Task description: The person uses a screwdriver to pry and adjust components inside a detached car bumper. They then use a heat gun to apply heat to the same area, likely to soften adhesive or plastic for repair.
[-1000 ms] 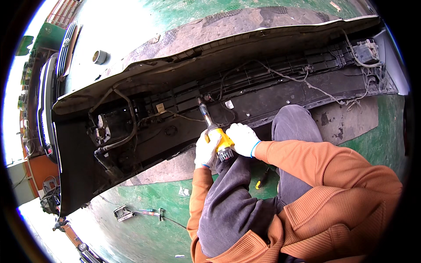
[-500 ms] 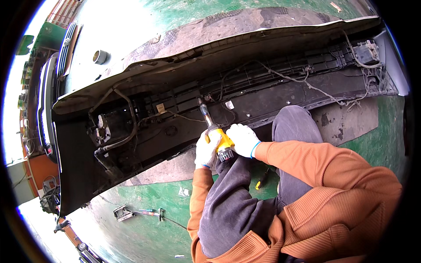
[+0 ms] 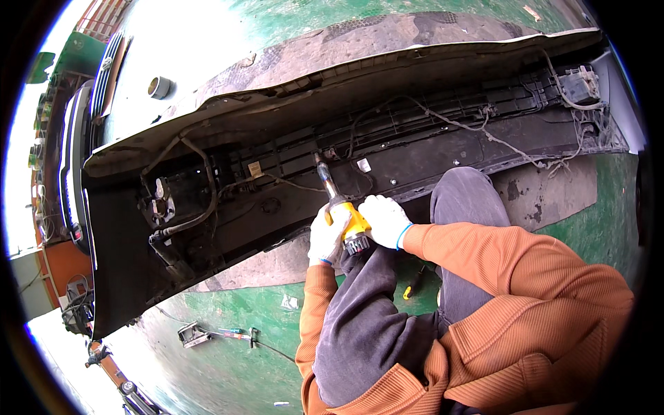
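Note:
A yellow heat gun (image 3: 357, 225) with a black ribbed rear end lies between my two white-gloved hands. My left hand (image 3: 327, 235) wraps its body from the left side. On the right, my right hand (image 3: 384, 218) is closed at the gun, its fingertips partly hidden. The heat-stained metal nozzle (image 3: 324, 171) points away from me, its tip at the black slatted inner part of a car bumper (image 3: 443, 155). That bumper lies with its inner side up, across the floor before me. A wiring harness (image 3: 508, 143) runs loosely along it.
A screwdriver (image 3: 411, 287) with a yellow-and-black handle lies on the green floor between my legs. Left of me are a metal tool with a cable (image 3: 196, 335) and a clear plastic scrap (image 3: 290, 302). A roll of tape (image 3: 158, 88) stands beyond the bumper.

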The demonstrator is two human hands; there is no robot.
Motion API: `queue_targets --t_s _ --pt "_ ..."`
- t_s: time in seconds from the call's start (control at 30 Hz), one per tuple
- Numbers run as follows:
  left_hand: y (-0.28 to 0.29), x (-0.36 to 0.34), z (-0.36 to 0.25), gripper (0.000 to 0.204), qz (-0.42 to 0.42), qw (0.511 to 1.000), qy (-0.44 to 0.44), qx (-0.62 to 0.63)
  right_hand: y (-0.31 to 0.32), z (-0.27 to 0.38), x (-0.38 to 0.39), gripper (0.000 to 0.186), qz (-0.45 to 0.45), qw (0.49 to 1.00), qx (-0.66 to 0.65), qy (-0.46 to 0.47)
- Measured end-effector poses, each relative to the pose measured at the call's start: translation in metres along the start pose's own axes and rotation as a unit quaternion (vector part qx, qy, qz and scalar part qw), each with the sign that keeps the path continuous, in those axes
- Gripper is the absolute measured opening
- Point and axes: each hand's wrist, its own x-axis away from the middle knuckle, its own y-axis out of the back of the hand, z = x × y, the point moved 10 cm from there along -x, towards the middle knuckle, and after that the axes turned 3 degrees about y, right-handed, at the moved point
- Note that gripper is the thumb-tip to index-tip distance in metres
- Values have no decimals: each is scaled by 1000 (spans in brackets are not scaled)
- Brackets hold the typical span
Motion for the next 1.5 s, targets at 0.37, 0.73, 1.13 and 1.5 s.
queue_targets --t_s 0.37,0.73,1.13,1.5 --pt "2 -1 0 64 -3 1000 -9 -26 0 0 1 31 -10 1000 2 3" --pt "11 4 2 57 -31 995 -98 12 32 0 -1 26 -47 989 -133 -45" --pt "8 5 -18 51 -41 981 -111 -153 62 -69 -23 18 22 665 -726 -172" --pt "4 10 -29 59 -41 983 -79 -163 59 -91 -34 14 41 559 -800 -215"
